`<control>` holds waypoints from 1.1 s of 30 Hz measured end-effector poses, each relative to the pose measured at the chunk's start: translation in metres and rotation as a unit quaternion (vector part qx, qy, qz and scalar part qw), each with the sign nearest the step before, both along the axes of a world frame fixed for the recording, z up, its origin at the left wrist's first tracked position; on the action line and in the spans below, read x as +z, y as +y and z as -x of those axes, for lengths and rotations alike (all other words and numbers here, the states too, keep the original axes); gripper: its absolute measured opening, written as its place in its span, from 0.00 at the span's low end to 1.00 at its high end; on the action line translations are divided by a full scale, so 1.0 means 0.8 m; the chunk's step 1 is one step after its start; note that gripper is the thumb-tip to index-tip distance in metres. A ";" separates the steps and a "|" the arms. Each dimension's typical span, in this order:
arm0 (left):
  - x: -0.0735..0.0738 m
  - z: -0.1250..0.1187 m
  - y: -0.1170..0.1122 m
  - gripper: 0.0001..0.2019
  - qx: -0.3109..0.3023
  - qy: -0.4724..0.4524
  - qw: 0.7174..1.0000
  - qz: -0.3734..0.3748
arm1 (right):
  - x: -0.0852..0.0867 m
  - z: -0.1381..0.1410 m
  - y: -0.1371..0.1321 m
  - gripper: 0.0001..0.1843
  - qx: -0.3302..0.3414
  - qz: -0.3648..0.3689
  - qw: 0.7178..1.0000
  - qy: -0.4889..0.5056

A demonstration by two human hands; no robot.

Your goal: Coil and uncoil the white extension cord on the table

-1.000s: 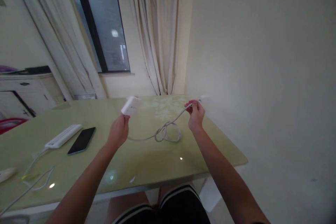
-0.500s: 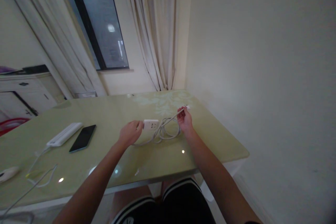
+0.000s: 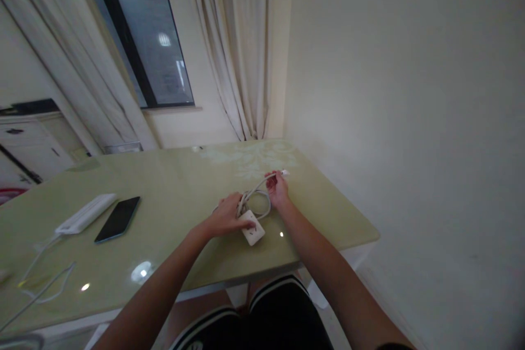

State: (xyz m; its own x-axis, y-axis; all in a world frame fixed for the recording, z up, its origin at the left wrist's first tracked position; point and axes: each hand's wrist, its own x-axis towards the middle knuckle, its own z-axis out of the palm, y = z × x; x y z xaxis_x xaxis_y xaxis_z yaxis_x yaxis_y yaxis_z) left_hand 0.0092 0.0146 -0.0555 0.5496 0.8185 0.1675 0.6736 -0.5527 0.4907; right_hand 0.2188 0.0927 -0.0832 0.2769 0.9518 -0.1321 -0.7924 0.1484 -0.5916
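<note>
My left hand (image 3: pixel 228 217) rests on a small white socket block (image 3: pixel 254 232) lying on the green glass table (image 3: pixel 172 251), fingers closed over its near end. A white cable (image 3: pixel 255 200) loops from the block between my hands. My right hand (image 3: pixel 277 190) pinches the cable near its free end, where a small white plug tip (image 3: pixel 284 173) sticks out to the right.
A white power strip (image 3: pixel 85 213) and a black phone (image 3: pixel 117 219) lie at the left of the table, with thin white cords (image 3: pixel 45 284) near the front left edge. A wall stands close on the right, curtains and a window behind.
My left hand has brought the socket block down from the air onto the table and nearer to me. My right hand lowered with the cable end, and the loop has gathered between them.
</note>
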 end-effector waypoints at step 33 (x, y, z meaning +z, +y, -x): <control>-0.016 0.059 -0.046 0.19 0.034 0.078 0.991 -0.100 | -0.015 -0.005 0.015 0.11 -0.148 0.080 0.963 -0.211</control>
State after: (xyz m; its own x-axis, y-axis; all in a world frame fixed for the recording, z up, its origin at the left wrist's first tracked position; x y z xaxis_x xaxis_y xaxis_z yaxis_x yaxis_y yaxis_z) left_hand -0.0383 -0.0220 -0.0684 0.5262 0.8137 0.2469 0.7718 -0.5789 0.2629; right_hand 0.2229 0.1044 -0.0954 0.5945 0.7993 -0.0874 -0.4138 0.2109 -0.8856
